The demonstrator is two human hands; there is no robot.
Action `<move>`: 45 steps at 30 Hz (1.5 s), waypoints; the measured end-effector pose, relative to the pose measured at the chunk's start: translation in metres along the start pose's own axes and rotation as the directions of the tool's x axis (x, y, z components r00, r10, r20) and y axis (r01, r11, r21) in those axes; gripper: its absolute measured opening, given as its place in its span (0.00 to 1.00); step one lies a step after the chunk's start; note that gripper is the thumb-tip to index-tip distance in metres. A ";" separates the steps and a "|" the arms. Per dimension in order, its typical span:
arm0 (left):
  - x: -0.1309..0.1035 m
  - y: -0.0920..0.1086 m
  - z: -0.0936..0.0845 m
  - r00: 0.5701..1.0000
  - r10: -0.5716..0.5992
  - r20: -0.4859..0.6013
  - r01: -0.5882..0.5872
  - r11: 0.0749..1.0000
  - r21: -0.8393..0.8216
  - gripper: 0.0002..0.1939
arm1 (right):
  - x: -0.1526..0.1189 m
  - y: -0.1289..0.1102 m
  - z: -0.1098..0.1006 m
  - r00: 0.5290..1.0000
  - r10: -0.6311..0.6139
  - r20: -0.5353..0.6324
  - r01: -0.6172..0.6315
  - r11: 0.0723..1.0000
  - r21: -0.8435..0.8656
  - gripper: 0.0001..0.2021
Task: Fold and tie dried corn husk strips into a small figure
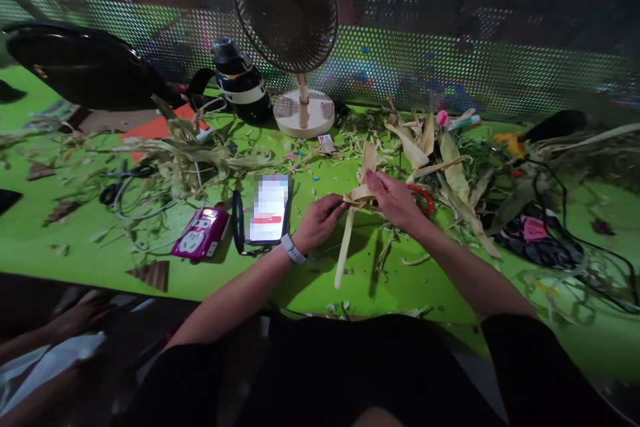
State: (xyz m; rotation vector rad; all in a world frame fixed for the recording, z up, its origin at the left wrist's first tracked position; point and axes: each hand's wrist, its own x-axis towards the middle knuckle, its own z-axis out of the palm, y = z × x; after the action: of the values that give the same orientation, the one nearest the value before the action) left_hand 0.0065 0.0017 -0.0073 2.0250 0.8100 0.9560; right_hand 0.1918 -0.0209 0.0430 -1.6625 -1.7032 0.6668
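Pale dried corn husk strips [369,157] cross each other between my two hands, above the green table. My left hand [320,219], with a light watch band at the wrist, pinches the left end where the strips meet. One long strip [344,250] hangs down from that point toward the table's front edge. My right hand [393,199] is closed on the folded husk, its thumb pressed on the upright piece. Behind the right wrist lies a red ring-shaped thing [423,199], partly hidden. Loose husks [455,167] are heaped just beyond the right hand.
A fan [304,113] and a dark bottle [245,90] stand at the back against a perforated metal screen. Left of my hands lie a lit phone [270,210] and a purple device [201,233]. Black cords [565,213] run at the right. Another person's arms show lower left.
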 end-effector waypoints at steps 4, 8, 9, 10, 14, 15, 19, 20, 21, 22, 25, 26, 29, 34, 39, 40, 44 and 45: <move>-0.001 0.001 0.002 0.997 0.031 -0.071 -0.026 0.997 0.067 0.11 | -0.002 -0.001 0.004 1.000 0.022 -0.010 -0.020 0.988 0.151 0.18; -0.004 0.003 0.003 0.995 0.086 -0.045 -0.078 0.985 0.156 0.10 | -0.003 -0.002 0.005 0.988 0.021 0.152 -0.057 0.970 0.235 0.17; -0.004 0.003 0.003 0.994 0.100 -0.035 -0.092 0.980 0.175 0.10 | -0.003 -0.001 0.006 0.980 0.023 0.197 -0.076 0.961 0.268 0.17; -0.004 0.003 0.003 0.994 0.110 -0.027 -0.103 0.976 0.192 0.10 | -0.003 0.000 0.006 0.974 0.022 0.226 -0.089 0.952 0.293 0.17; -0.003 0.003 0.001 0.992 0.126 -0.026 -0.118 0.970 0.213 0.10 | 0.001 0.007 0.005 0.994 -0.049 0.102 0.019 0.961 0.276 0.18; -0.003 0.003 0.001 0.991 0.133 -0.028 -0.124 0.969 0.212 0.10 | 0.003 0.009 0.004 0.996 -0.071 0.050 0.057 0.968 0.243 0.18; 0.000 0.004 -0.004 0.984 0.176 -0.021 -0.166 0.957 0.237 0.11 | 0.009 0.014 -0.004 0.993 -0.109 -0.055 0.116 0.980 0.164 0.20; 0.000 0.004 -0.006 0.983 0.182 -0.020 -0.171 0.953 0.249 0.11 | 0.010 0.015 -0.006 0.992 -0.112 -0.062 0.121 0.979 0.166 0.21; 0.001 0.004 -0.007 0.982 0.187 -0.024 -0.175 0.949 0.261 0.11 | 0.012 0.016 -0.008 0.991 -0.114 -0.070 0.125 0.978 0.168 0.22; 0.002 0.004 -0.009 0.981 0.194 -0.029 -0.179 0.945 0.275 0.11 | 0.013 0.017 -0.009 0.990 -0.116 -0.076 0.128 0.978 0.167 0.22; 0.004 0.003 -0.015 0.976 0.212 -0.037 -0.189 0.926 0.327 0.10 | 0.016 0.020 -0.014 0.988 -0.132 -0.082 0.142 0.979 0.144 0.23; 0.005 0.003 -0.017 0.977 0.207 -0.044 -0.181 0.924 0.336 0.10 | 0.016 0.020 -0.015 0.986 -0.141 -0.087 0.151 0.981 0.121 0.23; 0.006 0.005 -0.023 0.987 0.138 -0.080 -0.106 0.942 0.320 0.10 | 0.016 0.021 -0.018 0.978 -0.176 -0.109 0.179 0.983 0.024 0.24; 0.006 0.011 -0.023 0.999 0.041 -0.034 -0.035 0.985 0.171 0.09 | 0.011 0.015 -0.015 0.977 -0.209 -0.038 0.209 0.978 -0.007 0.24; 0.005 0.011 -0.015 0.993 0.110 -0.046 -0.099 0.976 0.193 0.08 | 0.005 0.008 -0.007 0.979 -0.205 0.020 0.205 0.979 0.007 0.22; 0.005 0.011 -0.015 0.991 0.119 -0.059 -0.104 0.971 0.216 0.08 | 0.005 0.008 -0.005 0.977 -0.210 0.028 0.210 0.978 -0.004 0.22; 0.005 0.014 -0.020 0.988 0.147 -0.041 -0.134 0.964 0.228 0.06 | 0.009 0.014 -0.007 0.977 -0.214 0.015 0.214 0.976 -0.031 0.23; 0.005 0.016 -0.022 0.989 0.147 -0.034 -0.136 0.966 0.220 0.06 | 0.010 0.016 -0.009 0.978 -0.209 0.002 0.209 0.978 -0.018 0.22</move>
State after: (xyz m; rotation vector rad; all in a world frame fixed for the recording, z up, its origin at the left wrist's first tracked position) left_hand -0.0056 0.0053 0.0175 2.2807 0.8357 1.0398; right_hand 0.2092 -0.0103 0.0382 -1.4682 -1.8567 0.5526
